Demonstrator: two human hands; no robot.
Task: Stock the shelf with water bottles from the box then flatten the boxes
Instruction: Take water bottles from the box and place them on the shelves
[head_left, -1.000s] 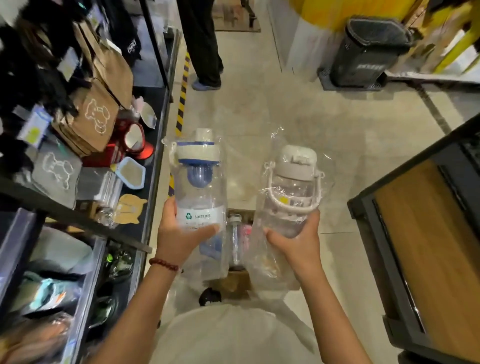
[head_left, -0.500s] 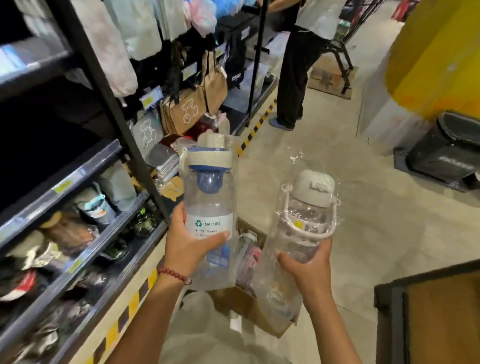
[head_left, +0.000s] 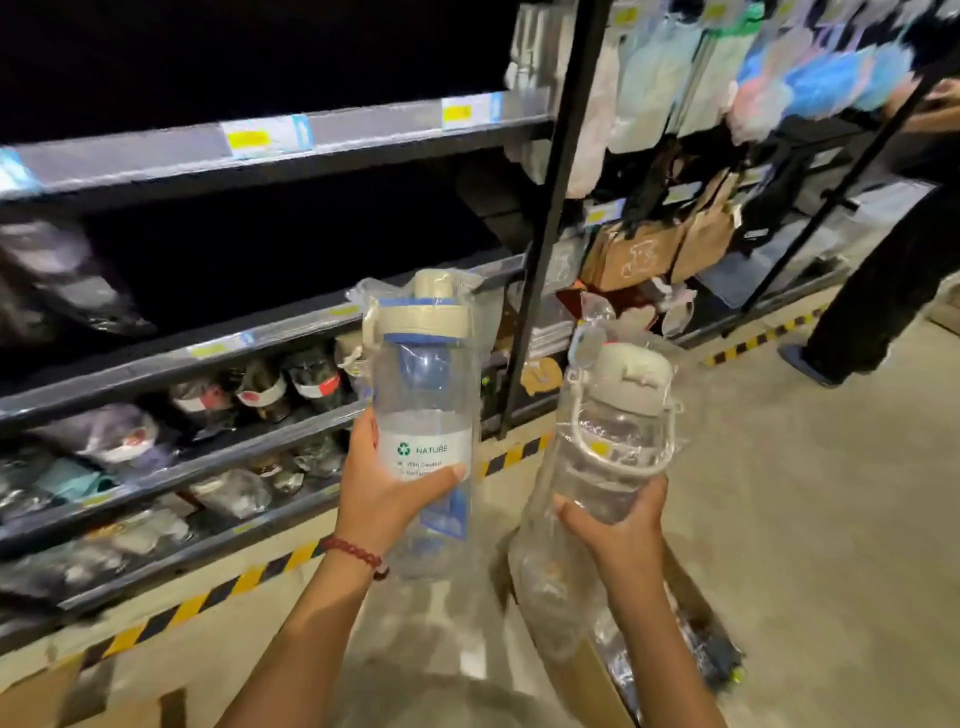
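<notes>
My left hand (head_left: 384, 493) grips a clear water bottle (head_left: 423, 374) with a beige and blue lid and a white NATURE label, wrapped in plastic and held upright. My right hand (head_left: 618, 530) grips a second clear bottle (head_left: 621, 426) with a white lid and loop handle, also bagged, tilted slightly left. Both are raised in front of the dark metal shelf unit (head_left: 270, 332), whose lower tiers hold wrapped goods. The open cardboard box (head_left: 680, 582) sits on the floor below my right arm, with more wrapped bottles inside.
A black upright post (head_left: 550, 218) splits the shelf from a rack of hanging bags (head_left: 644, 249) and pouches. Yellow-black tape (head_left: 208, 603) edges the shelf base. Another person (head_left: 883, 291) stands at the far right. Flat cardboard (head_left: 47, 696) lies bottom left.
My view has swung left and up toward the shelf. Both hands keep their bottles and have risen slightly in front of the shelf tiers; the box has slid to the lower right.
</notes>
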